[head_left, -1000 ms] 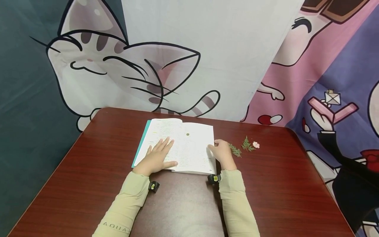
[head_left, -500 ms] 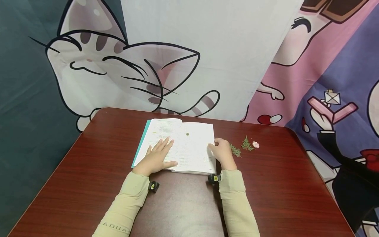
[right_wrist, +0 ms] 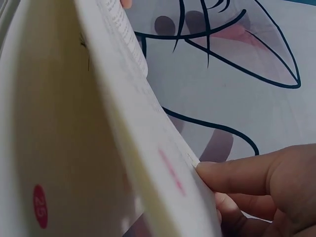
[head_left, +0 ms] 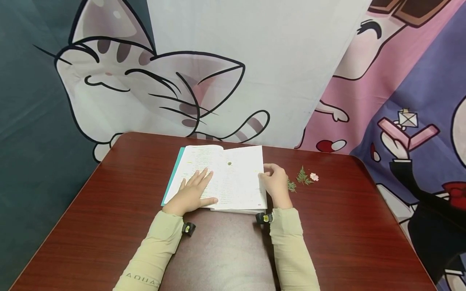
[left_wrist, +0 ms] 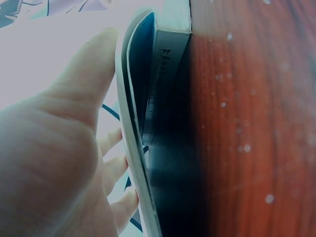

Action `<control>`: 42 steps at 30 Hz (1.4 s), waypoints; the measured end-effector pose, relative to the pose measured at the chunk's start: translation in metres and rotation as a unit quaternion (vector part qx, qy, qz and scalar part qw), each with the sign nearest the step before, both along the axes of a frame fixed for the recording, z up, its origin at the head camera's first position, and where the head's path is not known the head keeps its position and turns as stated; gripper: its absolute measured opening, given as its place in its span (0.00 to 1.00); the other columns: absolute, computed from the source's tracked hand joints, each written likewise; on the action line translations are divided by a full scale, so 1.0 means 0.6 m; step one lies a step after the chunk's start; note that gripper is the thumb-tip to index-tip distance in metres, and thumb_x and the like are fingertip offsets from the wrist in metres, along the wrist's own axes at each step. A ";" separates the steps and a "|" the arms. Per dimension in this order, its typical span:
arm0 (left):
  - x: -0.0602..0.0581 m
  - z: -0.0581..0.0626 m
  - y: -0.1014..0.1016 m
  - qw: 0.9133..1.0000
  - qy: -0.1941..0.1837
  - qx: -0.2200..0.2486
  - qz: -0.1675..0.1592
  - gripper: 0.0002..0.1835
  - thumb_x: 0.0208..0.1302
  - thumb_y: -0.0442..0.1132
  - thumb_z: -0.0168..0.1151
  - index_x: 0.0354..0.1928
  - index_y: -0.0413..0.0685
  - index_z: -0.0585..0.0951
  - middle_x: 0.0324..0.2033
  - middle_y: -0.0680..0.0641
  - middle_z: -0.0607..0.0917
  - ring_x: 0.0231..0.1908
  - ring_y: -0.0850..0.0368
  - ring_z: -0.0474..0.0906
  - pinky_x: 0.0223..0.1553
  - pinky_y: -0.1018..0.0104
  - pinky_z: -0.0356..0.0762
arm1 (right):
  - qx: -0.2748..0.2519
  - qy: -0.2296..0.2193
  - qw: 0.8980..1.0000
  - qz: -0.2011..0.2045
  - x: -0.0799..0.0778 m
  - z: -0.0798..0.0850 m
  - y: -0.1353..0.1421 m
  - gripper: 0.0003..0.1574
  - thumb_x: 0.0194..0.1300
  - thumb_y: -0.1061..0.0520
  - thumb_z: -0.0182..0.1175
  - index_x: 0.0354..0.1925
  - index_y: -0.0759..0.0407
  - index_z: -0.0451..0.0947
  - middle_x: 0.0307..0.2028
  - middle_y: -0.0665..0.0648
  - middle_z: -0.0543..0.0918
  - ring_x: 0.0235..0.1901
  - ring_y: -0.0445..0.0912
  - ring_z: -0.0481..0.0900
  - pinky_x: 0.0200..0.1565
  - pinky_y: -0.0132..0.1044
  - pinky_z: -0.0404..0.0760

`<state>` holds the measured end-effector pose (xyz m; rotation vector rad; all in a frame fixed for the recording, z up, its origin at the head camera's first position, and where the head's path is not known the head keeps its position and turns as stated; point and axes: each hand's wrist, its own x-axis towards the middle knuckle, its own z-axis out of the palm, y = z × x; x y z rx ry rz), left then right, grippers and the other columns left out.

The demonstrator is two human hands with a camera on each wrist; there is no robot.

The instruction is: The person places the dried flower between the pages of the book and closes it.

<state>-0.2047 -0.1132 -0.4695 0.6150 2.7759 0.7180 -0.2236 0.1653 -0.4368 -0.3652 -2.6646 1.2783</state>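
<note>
An open book with a teal cover lies on the table in the head view. On its left page my left hand rests flat, fingers spread and straight. My right hand pinches the outer edge of the right-hand page, which is raised off the pages beneath. In the right wrist view thumb and finger hold that page's edge, and a page numbered 25 shows under it. A small dark green spot is on the raised page. The left wrist view shows the book's spine.
Right of my right hand lie a green fern sprig, a second sprig partly hidden by the hand, and a small pink flower. The reddish-brown table meets a cartoon-printed cloth backdrop at the far edge.
The right-hand page has risen off the pages below, its far corner going up. My right hand has shifted slightly up and right with it. The left hand stays in place.
</note>
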 end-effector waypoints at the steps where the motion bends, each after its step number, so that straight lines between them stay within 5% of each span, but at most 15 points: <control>1: 0.000 0.000 0.000 1.000 0.000 0.000 0.000 0.51 0.67 0.61 0.64 0.81 0.48 0.52 0.80 0.42 0.47 0.79 0.38 0.40 0.70 0.26 0.36 | 0.002 0.004 1.000 0.000 0.001 0.001 -0.001 0.23 0.63 0.64 0.65 0.57 0.63 0.82 0.35 0.63 0.85 0.35 0.54 0.81 0.37 0.45 0.79; 11: -0.001 0.001 0.000 1.000 0.007 0.006 -0.005 0.50 0.67 0.60 0.64 0.80 0.45 0.53 0.80 0.40 0.48 0.78 0.35 0.41 0.69 0.24 0.38 | 0.037 0.022 0.999 -0.003 0.003 0.002 -0.005 0.24 0.64 0.66 0.63 0.59 0.61 0.83 0.36 0.63 0.86 0.34 0.53 0.79 0.37 0.46 0.78; 22: -0.001 0.002 0.001 1.000 0.000 0.005 -0.003 0.49 0.68 0.60 0.64 0.81 0.46 0.53 0.80 0.41 0.48 0.78 0.36 0.40 0.69 0.25 0.38 | 0.030 0.012 0.999 0.019 0.001 0.003 -0.005 0.21 0.67 0.62 0.61 0.57 0.60 0.84 0.51 0.67 0.85 0.49 0.58 0.83 0.48 0.53 0.82; 29: -0.002 0.001 0.001 1.000 -0.002 0.003 -0.004 0.50 0.68 0.61 0.63 0.81 0.47 0.52 0.80 0.41 0.47 0.78 0.37 0.40 0.70 0.26 0.37 | -0.042 0.025 0.997 0.067 0.003 0.016 0.001 0.24 0.69 0.59 0.60 0.62 0.61 0.80 0.45 0.64 0.85 0.44 0.54 0.82 0.43 0.45 0.81; 36: -0.003 0.001 0.001 1.000 -0.003 0.000 -0.002 0.50 0.67 0.61 0.63 0.81 0.46 0.52 0.80 0.42 0.47 0.78 0.36 0.40 0.69 0.25 0.37 | -0.198 0.048 0.974 0.095 0.005 0.023 -0.002 0.25 0.71 0.61 0.58 0.65 0.60 0.76 0.41 0.66 0.85 0.31 0.46 0.81 0.33 0.36 0.83; 42: -0.003 -0.003 0.001 1.000 -0.004 -0.001 -0.001 0.50 0.67 0.61 0.63 0.81 0.47 0.52 0.80 0.42 0.47 0.79 0.37 0.39 0.70 0.26 0.36 | -0.336 0.038 0.935 0.103 0.002 0.015 -0.027 0.21 0.78 0.59 0.49 0.62 0.64 0.76 0.41 0.60 0.83 0.32 0.43 0.83 0.35 0.35 0.83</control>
